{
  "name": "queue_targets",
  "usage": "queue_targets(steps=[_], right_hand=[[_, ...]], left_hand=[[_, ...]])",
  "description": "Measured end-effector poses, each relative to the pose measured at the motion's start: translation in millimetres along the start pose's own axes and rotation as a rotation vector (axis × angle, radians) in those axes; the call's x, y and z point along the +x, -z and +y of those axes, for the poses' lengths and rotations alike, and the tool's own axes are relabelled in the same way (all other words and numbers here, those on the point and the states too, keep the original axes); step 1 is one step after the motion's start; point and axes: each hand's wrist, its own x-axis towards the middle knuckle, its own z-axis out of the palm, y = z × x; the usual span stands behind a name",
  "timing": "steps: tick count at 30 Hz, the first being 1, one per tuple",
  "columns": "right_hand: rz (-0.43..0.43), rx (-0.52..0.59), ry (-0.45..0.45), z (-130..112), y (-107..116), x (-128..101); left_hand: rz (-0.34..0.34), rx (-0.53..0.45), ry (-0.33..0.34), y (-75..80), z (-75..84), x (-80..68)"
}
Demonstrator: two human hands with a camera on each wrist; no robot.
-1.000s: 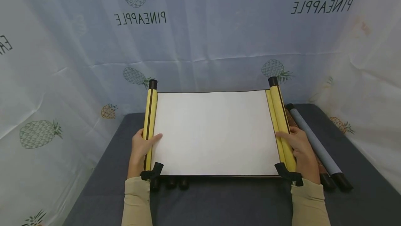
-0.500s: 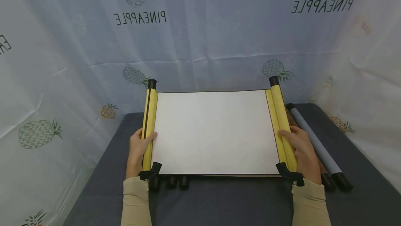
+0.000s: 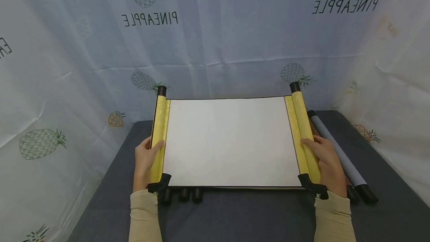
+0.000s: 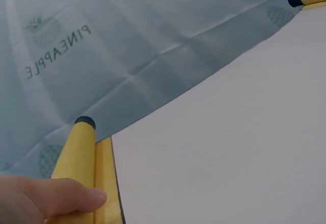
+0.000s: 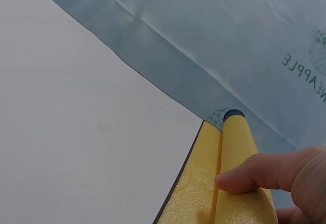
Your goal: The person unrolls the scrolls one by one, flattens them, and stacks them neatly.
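A hanging scroll [image 3: 231, 141] with a blank white sheet, yellow patterned borders and black-capped rollers is stretched between my two hands. My left hand [image 3: 143, 160] grips its left roller, thumb [image 4: 76, 196] lying over the yellow roll while the other fingers go behind it. On the other side my right hand [image 3: 327, 163] holds the right roller [image 5: 239, 158], with the thumb across the front of the roll. Both rollers lean slightly outward at the top in the head view. The white sheet hangs flat between them, over the dark table.
Beneath the scroll's lower edge, several black roller ends [image 3: 184, 194] peek out on the dark tablecloth [image 3: 235, 216]. At the right lies a grey rolled scroll [image 3: 339, 152] beside a brown one, mostly hidden. A pineapple-print curtain [image 3: 228, 40] surrounds the back and sides.
Both hands have moved slightly apart, the left hand leftward and the right hand a little rightward. The left roller has turned, and more yellow border shows at both ends.
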Motion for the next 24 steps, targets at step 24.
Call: queue_targets(steps=[24], right_hand=[[0.014,0.071,-0.021,-0.3,0.0,1.5]], left_hand=[[0.008,-0.030,-0.017,7.5,-3.6,-0.9]])
